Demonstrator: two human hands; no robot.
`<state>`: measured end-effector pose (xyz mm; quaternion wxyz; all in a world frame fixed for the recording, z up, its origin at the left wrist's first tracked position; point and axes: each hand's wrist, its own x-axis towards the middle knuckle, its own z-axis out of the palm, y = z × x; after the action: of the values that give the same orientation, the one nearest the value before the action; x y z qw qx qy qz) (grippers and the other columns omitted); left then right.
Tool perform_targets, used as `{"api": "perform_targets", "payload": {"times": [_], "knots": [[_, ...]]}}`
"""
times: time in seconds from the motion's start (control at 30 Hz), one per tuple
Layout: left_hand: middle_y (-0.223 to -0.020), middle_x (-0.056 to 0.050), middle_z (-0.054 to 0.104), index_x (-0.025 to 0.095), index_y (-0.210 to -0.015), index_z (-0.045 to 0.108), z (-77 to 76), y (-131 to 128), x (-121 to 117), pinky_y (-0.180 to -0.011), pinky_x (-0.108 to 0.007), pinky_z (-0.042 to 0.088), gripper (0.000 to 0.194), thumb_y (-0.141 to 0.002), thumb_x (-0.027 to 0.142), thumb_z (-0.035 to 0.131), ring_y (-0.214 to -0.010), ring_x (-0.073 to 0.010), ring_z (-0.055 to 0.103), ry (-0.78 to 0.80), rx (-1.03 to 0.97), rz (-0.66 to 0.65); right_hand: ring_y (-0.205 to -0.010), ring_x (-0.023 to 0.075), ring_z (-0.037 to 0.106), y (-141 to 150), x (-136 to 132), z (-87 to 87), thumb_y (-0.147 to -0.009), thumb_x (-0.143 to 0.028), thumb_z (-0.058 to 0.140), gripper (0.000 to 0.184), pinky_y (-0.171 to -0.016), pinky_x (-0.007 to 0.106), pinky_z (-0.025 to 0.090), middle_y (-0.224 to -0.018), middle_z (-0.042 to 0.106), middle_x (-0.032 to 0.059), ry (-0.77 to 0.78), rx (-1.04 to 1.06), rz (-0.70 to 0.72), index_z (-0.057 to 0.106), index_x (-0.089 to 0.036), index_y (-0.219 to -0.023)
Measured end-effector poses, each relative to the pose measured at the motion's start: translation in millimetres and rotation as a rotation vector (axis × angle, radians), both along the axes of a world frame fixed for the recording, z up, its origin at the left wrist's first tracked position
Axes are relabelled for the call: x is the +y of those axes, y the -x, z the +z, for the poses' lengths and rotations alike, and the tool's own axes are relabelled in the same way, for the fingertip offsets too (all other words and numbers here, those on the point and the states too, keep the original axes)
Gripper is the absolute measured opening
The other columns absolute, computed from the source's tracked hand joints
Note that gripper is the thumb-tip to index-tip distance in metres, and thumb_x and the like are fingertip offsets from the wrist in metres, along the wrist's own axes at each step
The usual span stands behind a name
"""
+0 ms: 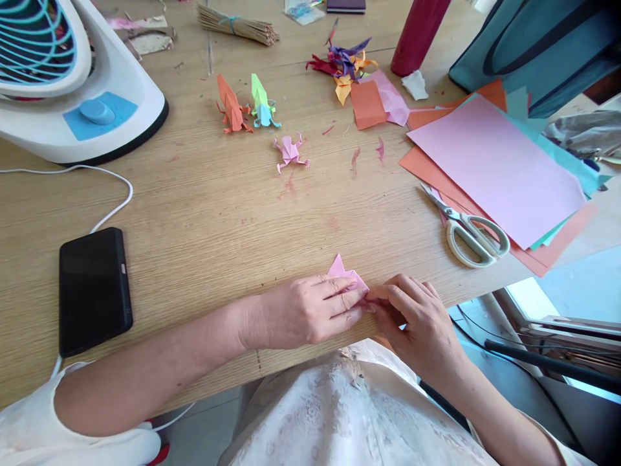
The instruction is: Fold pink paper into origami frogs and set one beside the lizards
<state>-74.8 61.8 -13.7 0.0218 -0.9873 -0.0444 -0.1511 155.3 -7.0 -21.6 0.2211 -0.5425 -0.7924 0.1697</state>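
Observation:
A small pink folded paper piece (342, 270) lies at the near edge of the wooden table (204, 213). My left hand (305, 309) rests on it with fingers pressed flat over the fold. My right hand (412, 317) pinches the paper's right edge with fingertips together. Most of the paper is hidden under the fingers; only a pointed tip shows above them.
Finished paper frogs sit farther back: orange (231, 107), green-blue (262, 103), pink (290, 151). Coloured sheets (499, 168) and scissors (468, 233) lie right. A black phone (94, 289), a white fan (72, 77), a red bottle (417, 32) and a paper pile (345, 65) surround the work spot.

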Motion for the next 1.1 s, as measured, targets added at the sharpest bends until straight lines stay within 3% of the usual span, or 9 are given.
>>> {"api": "perform_targets", "payload": {"times": [0.27,0.4,0.53,0.83,1.1], "knots": [[-0.132,-0.017,0.065,0.007,-0.127,0.063,-2.3,-0.7,-4.4,-0.11,-0.04,0.051,0.033,-0.098,0.015,0.051,-0.129,-0.0287,0.057,0.032,-0.008,0.033,-0.081,0.0153,0.06,-27.3,-2.8,-0.4,-0.097,-0.009,0.046,0.023,-0.067,0.029,0.046,-0.095,0.063,0.0061,0.03,0.222,0.083,0.062,-0.021,-0.108],[-0.133,-0.015,0.064,0.008,-0.128,0.062,-4.8,-1.3,-4.0,-0.112,-0.04,0.049,0.033,-0.098,0.016,0.052,-0.131,-0.0276,0.055,0.055,-0.015,0.032,-0.093,0.0206,0.064,-42.4,-10.2,-3.1,-0.094,-0.006,0.048,0.042,-0.076,0.036,0.051,-0.113,0.067,0.0108,-0.142,0.12,0.304,0.056,-0.022,-0.132],[-0.133,-0.017,0.064,0.007,-0.131,0.06,-6.3,-0.5,-4.0,-0.111,-0.041,0.049,0.036,-0.096,0.015,0.054,-0.132,-0.0282,0.055,0.074,-0.053,0.03,-0.094,0.0223,0.066,-43.2,-12.5,-2.2,-0.097,-0.011,0.048,0.05,-0.077,0.038,0.053,-0.115,0.07,0.0112,-0.241,-0.022,0.357,0.048,-0.025,-0.145],[-0.132,-0.017,0.064,0.008,-0.133,0.057,-2.3,-1.2,-3.9,-0.112,-0.04,0.048,0.039,-0.095,0.014,0.057,-0.132,-0.0274,0.054,0.145,-0.036,0.04,-0.091,0.0222,0.066,-39.0,-10.9,-3.1,-0.097,-0.009,0.049,0.048,-0.074,0.038,0.055,-0.108,0.072,0.0121,-0.354,-0.063,0.372,0.051,-0.019,-0.143],[-0.129,-0.011,0.064,0.015,-0.133,0.058,-3.2,-2.7,-2.5,-0.116,-0.044,0.044,0.038,-0.095,0.013,0.057,-0.129,-0.0245,0.056,0.185,-0.006,0.063,-0.096,0.0236,0.068,-48.1,-12.5,-12.1,-0.093,-0.006,0.055,0.049,-0.081,0.038,0.06,-0.109,0.071,0.0148,-0.438,-0.022,0.408,0.052,-0.012,-0.142]]}}
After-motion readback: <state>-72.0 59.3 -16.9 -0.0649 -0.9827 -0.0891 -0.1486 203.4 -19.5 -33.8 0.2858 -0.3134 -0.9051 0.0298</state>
